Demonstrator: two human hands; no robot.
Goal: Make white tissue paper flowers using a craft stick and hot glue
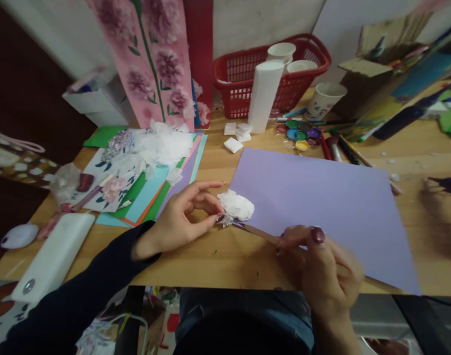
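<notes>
My left hand (pixel 184 217) pinches a small crumpled tissue piece (pixel 225 221) between thumb and fingertip, just above the table's front half. In my right hand (pixel 329 266) is a thin paintbrush (pixel 260 233), its dark tip pointing left and at or very near the tissue piece; actual contact cannot be made out. Right behind that piece, a white ruffled tissue clump (pixel 240 204) rests at the left edge of a large purple sheet (pixel 321 192). The right forearm and hand lie over the sheet's front edge.
Loose white tissue (pixel 162 145) covers coloured papers (pixel 147 190) on the left, beside a long white device (pixel 58 251). Behind the sheet stand a red basket (pixel 236 96) with cups, a white block (pixel 264 98), paint pots (pixel 302 133) and a paper cup (pixel 326 101).
</notes>
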